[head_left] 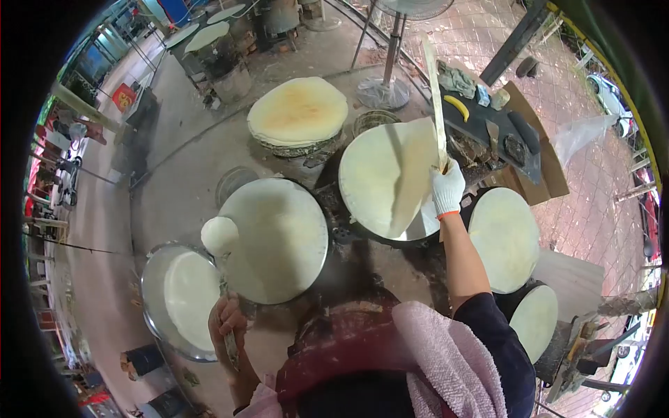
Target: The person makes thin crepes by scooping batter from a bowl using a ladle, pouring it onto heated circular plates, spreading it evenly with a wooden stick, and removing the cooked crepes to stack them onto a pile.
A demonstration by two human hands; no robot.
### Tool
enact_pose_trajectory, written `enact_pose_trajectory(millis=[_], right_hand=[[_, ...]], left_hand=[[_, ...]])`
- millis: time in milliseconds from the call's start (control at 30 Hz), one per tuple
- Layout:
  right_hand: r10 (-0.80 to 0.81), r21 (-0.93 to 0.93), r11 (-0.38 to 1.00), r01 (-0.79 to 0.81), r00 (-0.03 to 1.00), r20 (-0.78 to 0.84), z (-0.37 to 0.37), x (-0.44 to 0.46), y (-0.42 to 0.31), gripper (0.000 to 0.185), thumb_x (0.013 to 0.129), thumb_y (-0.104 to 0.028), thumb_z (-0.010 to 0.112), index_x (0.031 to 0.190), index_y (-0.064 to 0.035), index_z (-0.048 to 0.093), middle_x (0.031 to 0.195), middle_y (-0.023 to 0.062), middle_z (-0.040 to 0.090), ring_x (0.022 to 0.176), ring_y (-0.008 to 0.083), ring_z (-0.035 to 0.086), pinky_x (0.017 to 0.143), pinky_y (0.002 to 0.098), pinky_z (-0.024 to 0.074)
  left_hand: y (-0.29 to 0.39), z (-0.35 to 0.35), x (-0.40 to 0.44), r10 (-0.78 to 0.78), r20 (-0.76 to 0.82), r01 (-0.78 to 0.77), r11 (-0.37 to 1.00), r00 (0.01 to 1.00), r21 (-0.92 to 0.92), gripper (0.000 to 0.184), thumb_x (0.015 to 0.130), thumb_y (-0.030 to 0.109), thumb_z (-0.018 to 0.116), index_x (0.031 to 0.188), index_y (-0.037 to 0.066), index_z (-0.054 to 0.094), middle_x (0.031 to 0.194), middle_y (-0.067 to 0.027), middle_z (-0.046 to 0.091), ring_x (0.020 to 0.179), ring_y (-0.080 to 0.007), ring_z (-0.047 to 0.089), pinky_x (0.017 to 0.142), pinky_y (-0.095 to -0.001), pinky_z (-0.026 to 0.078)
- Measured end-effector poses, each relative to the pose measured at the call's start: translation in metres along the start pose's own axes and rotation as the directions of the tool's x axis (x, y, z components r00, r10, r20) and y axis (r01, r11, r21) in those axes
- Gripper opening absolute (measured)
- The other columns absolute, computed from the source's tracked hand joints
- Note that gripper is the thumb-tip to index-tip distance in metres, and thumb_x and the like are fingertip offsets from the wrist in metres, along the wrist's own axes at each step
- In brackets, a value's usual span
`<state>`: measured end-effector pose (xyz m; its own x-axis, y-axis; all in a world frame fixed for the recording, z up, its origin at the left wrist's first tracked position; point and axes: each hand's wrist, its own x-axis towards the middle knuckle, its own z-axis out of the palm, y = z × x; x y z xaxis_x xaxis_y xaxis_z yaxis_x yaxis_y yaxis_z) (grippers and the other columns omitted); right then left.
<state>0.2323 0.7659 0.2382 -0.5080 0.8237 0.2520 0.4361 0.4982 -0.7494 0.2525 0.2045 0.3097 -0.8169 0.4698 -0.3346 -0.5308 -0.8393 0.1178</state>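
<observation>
Your left fingers (227, 317) grasp a ladle (220, 235) near the bowl (153, 292); your gloved right fingers (446, 184) clasp a long stick (435, 97) beside a flatbread (371, 164).

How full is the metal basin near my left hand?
Partly full: the metal basin holds a pale mixture, with bare metal showing around it. I cannot tell how deep it is.

I get strongest daylight at right, around the wire fence (592, 209); soft shadow on one pale round sheet (268, 237); fisheye curve, black corners.
</observation>
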Motion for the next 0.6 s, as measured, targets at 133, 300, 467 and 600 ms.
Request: enact_pose_trajectory(millis=[133,300,467,600], right_hand=[[-0.169,-0.074,0.983,0.17,0.985,0.021,-0.001,-0.019,-0.077,0.03,0.078,-0.02,0.068,0.105,-0.0079,0.062,0.092,0.0191,0.068,0.085,0.0375,0.065,0.073,0.0444,0.0506],[-0.411,0.009,0.911,0.411,0.909,0.072,-0.001,-0.016,-0.163,0.03,0.078,-0.02,0.067,0.104,-0.0064,0.062,0.091,0.0193,0.067,0.086,0.0344,0.066,0.073,0.0385,0.0519],[-0.467,-0.171,0.831,0.53,0.83,0.304,0.015,0.057,-0.262,0.026,0.075,-0.02,0.061,0.095,-0.0037,0.066,0.09,0.0211,0.067,0.085,0.0359,0.065,0.074,0.04,0.0503],[-0.599,-0.251,0.659,0.709,0.697,0.394,0.074,0.124,-0.32,0.026,0.077,-0.022,0.059,0.096,-0.004,0.065,0.091,0.0212,0.067,0.086,0.0378,0.065,0.075,0.0425,0.0501]], left_hand=[[0.031,-0.01,-0.01,-0.019,-0.037,0.018,1.0,0.999,-0.02,0.02,0.101,0.008,0.033,0.1,-0.008,0.043,0.066,-0.0027,0.037,0.041,-0.0081,0.034,0.033,-0.0179,0.034],[0.066,-0.039,-0.026,0.074,-0.148,-0.072,0.997,0.986,0.022,0.023,0.101,0.01,0.034,0.105,-0.011,0.043,0.063,-0.0001,0.035,0.039,-0.0072,0.031,0.032,-0.0177,0.032],[0.076,-0.051,-0.038,0.119,-0.187,-0.118,0.993,0.975,0.017,0.019,0.101,0.01,0.037,0.102,-0.007,0.044,0.061,0.0021,0.035,0.038,-0.0056,0.029,0.032,-0.0172,0.03],[0.063,-0.051,-0.044,0.231,-0.265,-0.208,0.972,0.936,0.111,0.014,0.1,0.012,0.04,0.099,0.0,0.046,0.06,0.0038,0.036,0.037,-0.0038,0.031,0.033,-0.0165,0.026]])
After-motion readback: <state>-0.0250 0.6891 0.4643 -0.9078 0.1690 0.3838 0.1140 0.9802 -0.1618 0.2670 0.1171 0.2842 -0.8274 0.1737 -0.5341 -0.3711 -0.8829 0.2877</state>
